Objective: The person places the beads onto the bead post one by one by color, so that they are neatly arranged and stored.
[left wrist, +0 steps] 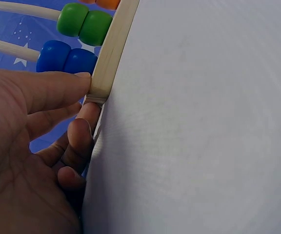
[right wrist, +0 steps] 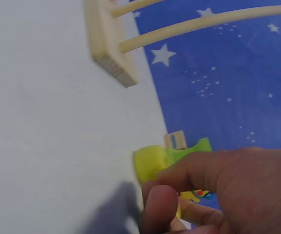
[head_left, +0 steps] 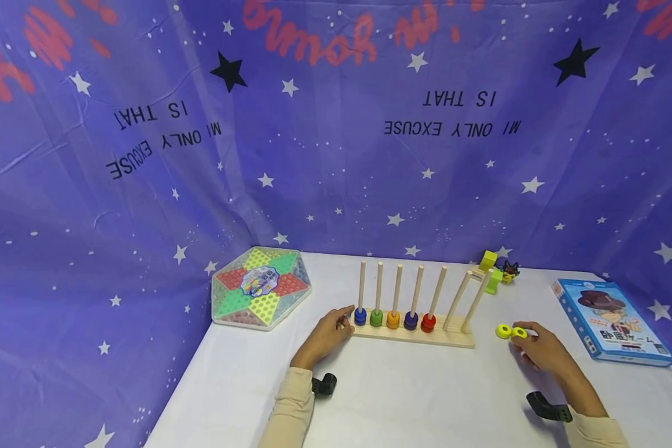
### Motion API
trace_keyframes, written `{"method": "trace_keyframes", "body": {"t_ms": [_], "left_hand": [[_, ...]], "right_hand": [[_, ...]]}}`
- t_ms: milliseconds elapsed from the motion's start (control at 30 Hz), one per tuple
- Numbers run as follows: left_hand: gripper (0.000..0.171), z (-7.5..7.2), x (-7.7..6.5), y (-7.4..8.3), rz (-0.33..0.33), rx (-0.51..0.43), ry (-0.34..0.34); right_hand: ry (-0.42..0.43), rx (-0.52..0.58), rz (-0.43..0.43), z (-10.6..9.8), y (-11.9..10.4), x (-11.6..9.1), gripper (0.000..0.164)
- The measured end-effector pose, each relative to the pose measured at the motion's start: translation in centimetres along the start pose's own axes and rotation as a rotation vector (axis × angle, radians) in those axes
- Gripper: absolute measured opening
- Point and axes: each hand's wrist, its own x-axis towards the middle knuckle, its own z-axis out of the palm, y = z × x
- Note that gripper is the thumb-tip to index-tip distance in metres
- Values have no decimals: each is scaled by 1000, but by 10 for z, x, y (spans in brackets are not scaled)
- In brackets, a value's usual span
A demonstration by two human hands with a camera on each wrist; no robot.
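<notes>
A wooden bead rack [head_left: 414,336] with a row of upright pegs stands on the table. Blue beads [head_left: 360,317], green beads [head_left: 376,318], orange beads [head_left: 392,320], dark purple beads [head_left: 410,321] and red beads [head_left: 428,323] sit low on their own pegs; the two rightmost pegs are bare. My left hand [head_left: 327,336] grips the rack's left end, thumb by the blue beads in the left wrist view. To the right of the rack, my right hand [head_left: 543,351] pinches a yellow bead [head_left: 519,333]. A second yellow bead [head_left: 503,331] lies just left of it.
A hexagonal Chinese checkers box [head_left: 260,287] lies at the back left. Green and yellow blocks [head_left: 490,274] and a small dark figure [head_left: 509,270] are behind the rack's right end. A blue game box [head_left: 616,320] lies at the right. A purple star-printed cloth [head_left: 336,155] hangs behind.
</notes>
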Motion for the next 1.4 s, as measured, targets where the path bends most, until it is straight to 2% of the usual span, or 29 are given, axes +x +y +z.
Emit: {"method": "trace_keyframes", "body": {"t_ms": [200, 367, 500, 633, 767, 933, 1100, 1267, 1400], "left_hand": [[49, 2, 0, -1, 9, 17, 5], [48, 1, 1, -2, 21, 27, 5], [48, 1, 1, -3, 24, 24, 7], [49, 2, 0, -4, 20, 13, 0], [49, 1, 1, -3, 11, 13, -2], [49, 0, 2, -2, 9, 11, -2], [49, -1, 1, -2, 8, 7, -4], [50, -1, 1, -2, 11, 1, -5], [50, -1, 1, -3, 12, 0, -8]], "right_hand": [[49, -36, 25, 5, 5, 0, 57], [131, -59, 1, 1, -5, -8, 58], [239, -71, -99, -6, -29, -20, 59], [339, -62, -214, -15, -64, -33, 62], [396, -52, -307, -24, -100, -46, 60], [387, -28, -379, -30, -138, -59, 60], [351, -6, -444, -28, -168, -67, 57], [274, 1, -524, -19, -184, -66, 52], [237, -1, -540, -13, -188, -63, 48]]}}
